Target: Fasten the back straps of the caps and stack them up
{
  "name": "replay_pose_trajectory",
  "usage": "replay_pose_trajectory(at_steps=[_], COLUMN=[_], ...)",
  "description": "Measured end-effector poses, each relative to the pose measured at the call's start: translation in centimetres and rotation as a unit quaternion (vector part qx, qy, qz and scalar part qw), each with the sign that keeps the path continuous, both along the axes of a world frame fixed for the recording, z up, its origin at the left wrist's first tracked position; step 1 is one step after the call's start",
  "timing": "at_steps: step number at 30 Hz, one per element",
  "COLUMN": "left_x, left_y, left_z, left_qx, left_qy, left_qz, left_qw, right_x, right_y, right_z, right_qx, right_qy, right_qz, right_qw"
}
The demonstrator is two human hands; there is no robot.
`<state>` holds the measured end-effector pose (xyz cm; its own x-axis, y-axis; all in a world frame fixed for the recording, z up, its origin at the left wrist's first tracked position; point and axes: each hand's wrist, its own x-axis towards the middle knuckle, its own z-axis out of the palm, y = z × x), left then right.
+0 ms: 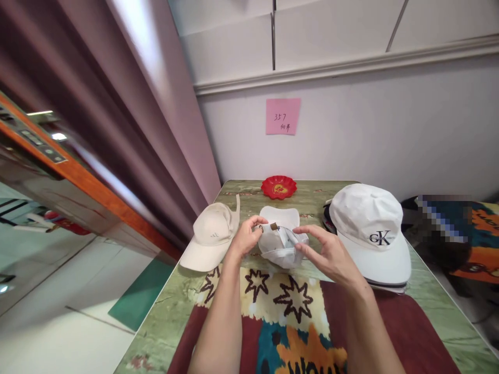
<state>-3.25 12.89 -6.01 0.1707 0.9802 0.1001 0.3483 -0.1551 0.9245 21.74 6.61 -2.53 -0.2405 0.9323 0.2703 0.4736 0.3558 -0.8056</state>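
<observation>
A white cap lies in the middle of the table with its brim pointing away from me. Its back opening faces up, with a strap and a small brown fastener across it. My left hand pinches the cap's left edge beside the strap. On the opposite side, my right hand has its thumb and fingertips on the cap's right edge, the other fingers loosely extended. A beige cap rests just left of my left hand. Right of my right hand, a white cap with black letters sits on top of other caps.
A red scalloped dish stands at the table's far edge. A patterned cloth covers the near part of the green wood-look table. A pink note is on the wall; a curtain hangs at the left.
</observation>
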Motion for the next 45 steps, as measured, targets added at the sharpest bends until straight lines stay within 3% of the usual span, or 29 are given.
replay_pose_trajectory(at_steps=[4,9,12,18,22,28,36,42,45], left_x=[0.2,0.2,-0.3,-1.5,-2.0,-1.5,-0.2,0.5,0.9], left_y=[-0.5,-1.2,-1.9,-3.2,-3.7,-3.9,-3.9,-3.6,-3.5], left_z=[0.5,2.1,3.2,4.1,3.9,2.7,1.7,1.6,1.7], left_qx=[0.017,0.051,0.058,0.092,0.136,0.184,0.234,0.274,0.266], left_qy=[0.011,-0.005,0.026,0.109,0.173,0.210,0.278,0.195,0.144], left_qz=[-0.003,-0.015,-0.041,-0.065,-0.024,0.044,0.040,0.028,0.023], left_qw=[1.000,0.999,0.997,0.988,0.975,0.959,0.931,0.941,0.953], right_x=[-1.4,-3.2,-3.3,-2.8,-3.1,-3.6,-3.2,-2.8,-2.8], right_y=[-0.9,-0.7,-0.7,-1.0,-0.8,-0.7,-0.9,-0.9,-0.8], right_z=[1.3,0.5,0.6,0.5,-0.1,0.1,0.6,0.2,0.2], right_qx=[0.037,0.021,0.005,-0.006,-0.028,-0.082,-0.059,-0.030,-0.057], right_qy=[-0.112,-0.233,-0.179,0.022,0.135,0.286,0.236,0.130,0.138], right_qz=[0.082,0.049,0.013,-0.069,-0.094,-0.075,-0.085,-0.119,-0.109], right_qw=[0.990,0.971,0.984,0.997,0.986,0.952,0.966,0.984,0.983])
